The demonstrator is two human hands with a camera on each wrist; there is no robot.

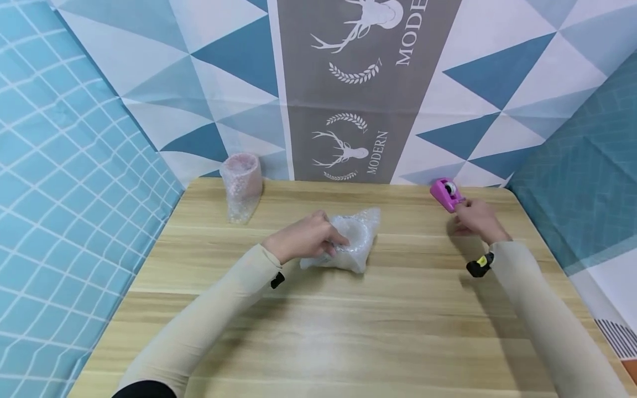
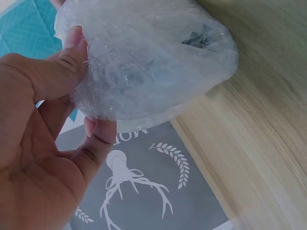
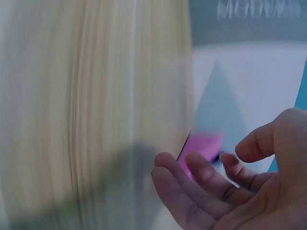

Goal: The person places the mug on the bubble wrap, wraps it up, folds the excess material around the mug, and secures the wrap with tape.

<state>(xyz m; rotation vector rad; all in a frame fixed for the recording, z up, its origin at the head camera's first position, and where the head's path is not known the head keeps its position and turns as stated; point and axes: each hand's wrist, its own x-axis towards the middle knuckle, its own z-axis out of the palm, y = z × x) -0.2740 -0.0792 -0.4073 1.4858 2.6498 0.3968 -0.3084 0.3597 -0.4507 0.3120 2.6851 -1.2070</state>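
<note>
In the middle of the table lies a bubble-wrapped bundle (image 1: 354,237) with a round, pale shape showing through the plastic. My left hand (image 1: 311,235) grips its left side. The left wrist view shows the thumb and fingers (image 2: 100,143) pinching the wrap at one end of the bundle (image 2: 153,62). Over at the back right, my right hand (image 1: 478,217) is at the near end of a pink tape dispenser (image 1: 444,193). Its fingers (image 3: 192,196) are loosely bent with the thumb apart, and the dispenser (image 3: 204,146) shows partly behind them.
A pinkish cup-shaped thing in bubble wrap (image 1: 242,182) stands at the back left of the wooden table (image 1: 318,331). Patterned cloth (image 1: 343,99) hangs directly behind the back edge, with blue sheets along both sides.
</note>
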